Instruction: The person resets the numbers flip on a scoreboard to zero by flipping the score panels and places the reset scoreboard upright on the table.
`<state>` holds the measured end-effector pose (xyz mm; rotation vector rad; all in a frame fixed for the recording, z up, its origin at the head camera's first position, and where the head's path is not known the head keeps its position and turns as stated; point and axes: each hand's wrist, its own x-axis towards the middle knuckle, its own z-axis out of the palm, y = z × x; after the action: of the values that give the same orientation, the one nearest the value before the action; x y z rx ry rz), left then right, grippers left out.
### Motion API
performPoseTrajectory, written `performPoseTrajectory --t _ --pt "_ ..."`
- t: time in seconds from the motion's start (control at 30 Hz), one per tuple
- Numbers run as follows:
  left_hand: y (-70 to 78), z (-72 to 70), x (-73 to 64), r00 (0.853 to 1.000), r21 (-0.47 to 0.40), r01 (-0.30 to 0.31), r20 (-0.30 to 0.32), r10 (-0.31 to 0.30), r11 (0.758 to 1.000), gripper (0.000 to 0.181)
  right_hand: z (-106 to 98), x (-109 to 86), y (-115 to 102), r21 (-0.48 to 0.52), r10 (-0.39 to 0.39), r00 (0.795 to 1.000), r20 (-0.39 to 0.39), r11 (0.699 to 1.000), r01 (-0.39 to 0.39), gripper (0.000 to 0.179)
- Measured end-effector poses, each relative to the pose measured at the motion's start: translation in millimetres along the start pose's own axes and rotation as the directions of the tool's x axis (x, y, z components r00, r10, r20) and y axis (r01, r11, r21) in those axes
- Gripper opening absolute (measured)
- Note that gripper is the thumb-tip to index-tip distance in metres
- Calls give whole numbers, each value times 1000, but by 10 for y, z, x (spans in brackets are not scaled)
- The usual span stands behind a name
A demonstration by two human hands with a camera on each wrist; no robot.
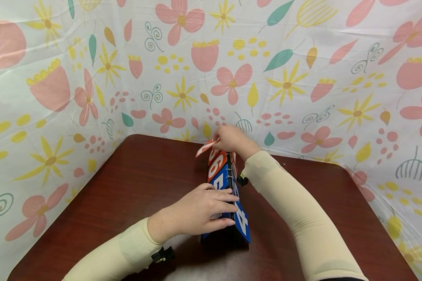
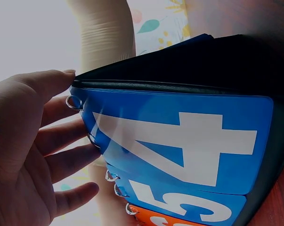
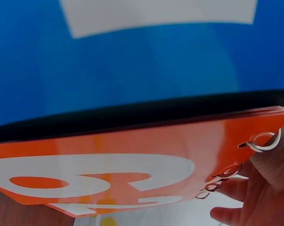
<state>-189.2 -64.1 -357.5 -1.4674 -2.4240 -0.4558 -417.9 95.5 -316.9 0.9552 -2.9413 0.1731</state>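
Observation:
A tent-shaped flip scoreboard (image 1: 232, 187) stands on the table, its ridge running away from me. White numbers mark its blue and red cards, which hang on metal rings. Across the near end of the ridge lies my left hand (image 1: 204, 208), fingers fairly straight, by the blue card with a 4 (image 2: 193, 141). In the left wrist view the thumb touches the top edge. At the far end, my right hand (image 1: 233, 140) pinches a raised red card (image 1: 205, 149). The right wrist view shows other red cards (image 3: 207, 141) on their rings; the fingertips are hidden there.
The dark reddish-brown table (image 1: 144, 175) extends on both sides of the scoreboard. A white cloth (image 1: 288, 117) printed with flowers and leaves hangs along its back and left side. Black wrist straps (image 1: 163, 254) sit on both sleeves.

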Motion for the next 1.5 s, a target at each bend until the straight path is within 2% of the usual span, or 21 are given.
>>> performPoseTrajectory --t 0.23,0.6,0.83,0.93,1.03,1.1,1.2,1.27,1.33,1.4,1.5 --pt "7 1 1 1000 -1 -4 -8 4 1000 36 -16 15 -4 -60 37 998 56 998 -34 18" --pt "14 13 16 1000 11 -12 -11 12 1000 36 -6 17 35 -60 99 987 126 994 -92 20" --pt "17 16 18 1000 9 -10 -7 10 1000 36 -3 31 46 -101 122 978 171 989 -105 31" --pt "19 10 19 1000 1 -8 -4 8 1000 36 9 5 83 -27 88 983 164 996 -85 36" --pt "19 3 19 1000 -4 -3 2 3 1000 37 31 -58 168 151 32 993 117 987 -50 49" --pt "18 -2 20 1000 -5 -1 5 1 1000 37 55 -126 246 300 24 998 63 953 -41 60" --pt "15 -9 20 1000 -4 2 9 -2 1000 37 126 -245 397 514 73 997 -24 856 -50 71" --pt "12 -13 21 1000 -6 6 11 -5 1000 37 208 -325 500 637 143 988 -59 768 -73 73" --pt "10 -15 19 1000 -11 13 16 -13 1000 38 325 -396 608 715 215 974 -74 692 -98 73" --pt "9 -15 17 1000 -19 19 22 -19 1000 38 476 -452 702 788 283 958 -53 601 -135 74" --pt "11 -11 13 1000 -34 22 23 -21 999 39 723 -519 805 862 367 930 28 461 -208 75"
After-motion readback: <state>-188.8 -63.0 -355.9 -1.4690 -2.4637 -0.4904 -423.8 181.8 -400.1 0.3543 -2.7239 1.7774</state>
